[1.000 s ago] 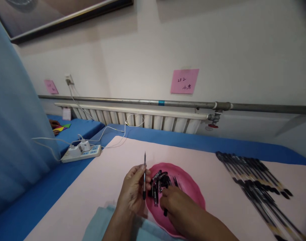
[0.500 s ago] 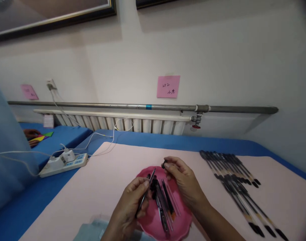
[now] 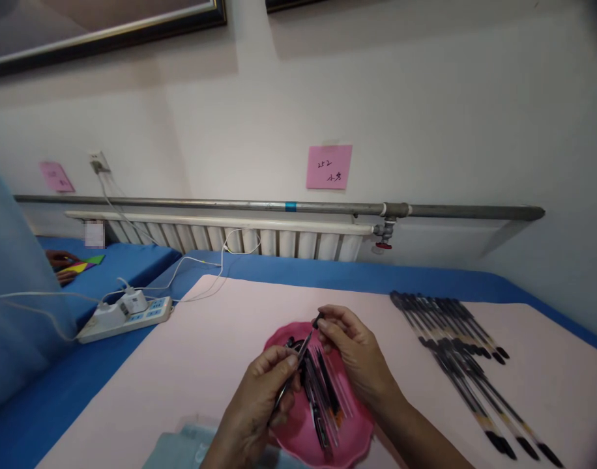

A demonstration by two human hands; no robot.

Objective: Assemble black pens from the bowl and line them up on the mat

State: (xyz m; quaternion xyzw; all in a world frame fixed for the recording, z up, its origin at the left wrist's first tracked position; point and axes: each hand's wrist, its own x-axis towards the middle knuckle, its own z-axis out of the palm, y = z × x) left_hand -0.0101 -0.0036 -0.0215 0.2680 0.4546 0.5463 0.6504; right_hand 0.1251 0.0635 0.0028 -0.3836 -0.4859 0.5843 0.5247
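My left hand point(image 3: 266, 384) is closed around a slim dark pen point(image 3: 305, 344), its tip pointing up and to the right. Between the thumb and fingertips of my right hand point(image 3: 353, 345) is a small black pen cap point(image 3: 319, 320), which meets the pen's tip. Both hands are over a pink scalloped dish point(image 3: 291, 440). Inside lie pen parts point(image 3: 322, 387): dark barrels, thin pinkish see-through tubes and small black pieces, partly hidden by my left hand.
Two rows of capped pens point(image 3: 455, 352) lie on the pink sheet point(image 3: 146, 365) at right. A light blue cloth point(image 3: 176, 449) is at the front edge. Left are a power strip point(image 3: 146, 314) and white cables. Another person's hands point(image 3: 61, 264) handle coloured pieces at far left.
The pen in my left hand has moved slightly up and right, and its tip now meets the cap. My right hand has shifted slightly left.
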